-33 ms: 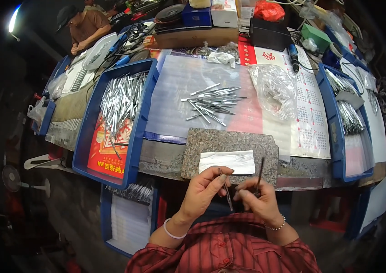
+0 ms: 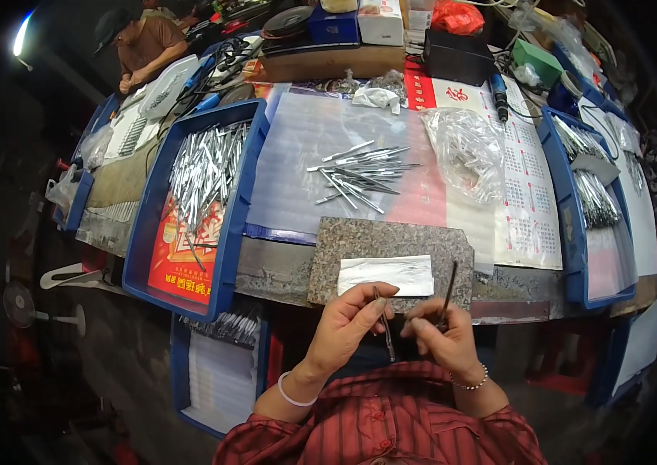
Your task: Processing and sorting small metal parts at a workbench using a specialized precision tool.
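Note:
Between thumb and fingertips my left hand [image 2: 353,322] pinches a slim metal rod [image 2: 388,333], pointing down toward my lap. Close beside it, my right hand [image 2: 443,333] is closed around a thin dark stick-like tool [image 2: 450,283] that stands up from the fist; its exact kind is unclear. Both hands are in front of a speckled stone slab [image 2: 390,236] at the table's near edge. A folded white paper or cloth [image 2: 386,276] lies on the slab. Beyond it, a loose pile of silvery metal rods [image 2: 363,174] rests on a clear plastic sheet [image 2: 286,147].
A blue tray [image 2: 224,283] of similar rods stands at the left, another blue tray [image 2: 621,283] at the right. A clear plastic bag [image 2: 464,155] lies right of the pile. Boxes [image 2: 328,63] line the back. Another person [image 2: 146,46] sits at far left.
The dark tool in my right hand has tipped slightly to the right. My left hand and the rod look almost unmoved.

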